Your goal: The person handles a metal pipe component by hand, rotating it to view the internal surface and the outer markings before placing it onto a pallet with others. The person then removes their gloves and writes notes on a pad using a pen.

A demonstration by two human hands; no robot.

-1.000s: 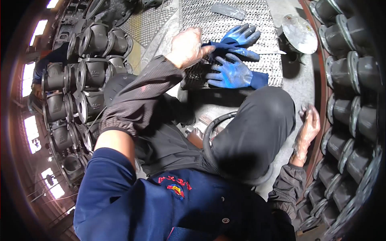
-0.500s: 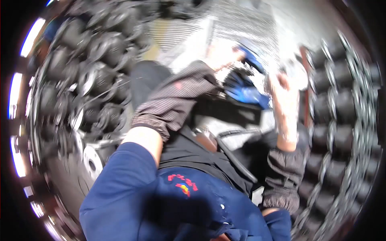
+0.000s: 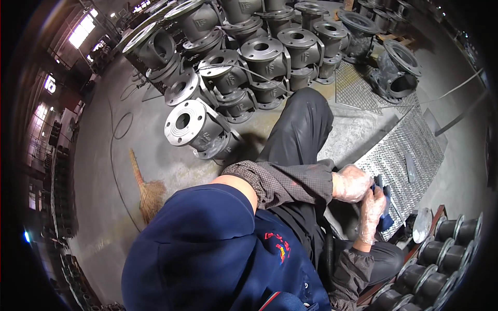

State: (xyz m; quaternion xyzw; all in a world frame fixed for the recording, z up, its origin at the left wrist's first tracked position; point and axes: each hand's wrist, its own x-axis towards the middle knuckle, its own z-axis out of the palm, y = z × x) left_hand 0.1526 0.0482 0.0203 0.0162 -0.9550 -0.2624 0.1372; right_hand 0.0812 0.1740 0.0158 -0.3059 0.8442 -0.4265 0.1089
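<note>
Both hands wear thin clear plastic gloves and meet close together over the near end of a textured metal plate (image 3: 428,150). My left hand (image 3: 353,183) is closed, its fingertips at a dark blue, glove-like thing (image 3: 386,208). My right hand (image 3: 371,211) is also closed on it, just nearer to me. Part of the blue thing shows beyond the fingers; the hands hide the rest, so its exact kind is unclear. On the plate lies a small grey oblong piece (image 3: 410,168). A pale round disc (image 3: 422,226) stands to the right.
Many grey flanged castings (image 3: 270,57) stand stacked in front. One casting (image 3: 188,127) lies tilted near my left knee. A straw broom (image 3: 148,192) and a thin cable (image 3: 112,150) lie on the floor at left. Rows of dark flanged pieces (image 3: 430,254) line the right.
The view has swung left and sharpened, so the hands now appear lower and farther right. They were apart around the blue thing and have come together at it.
</note>
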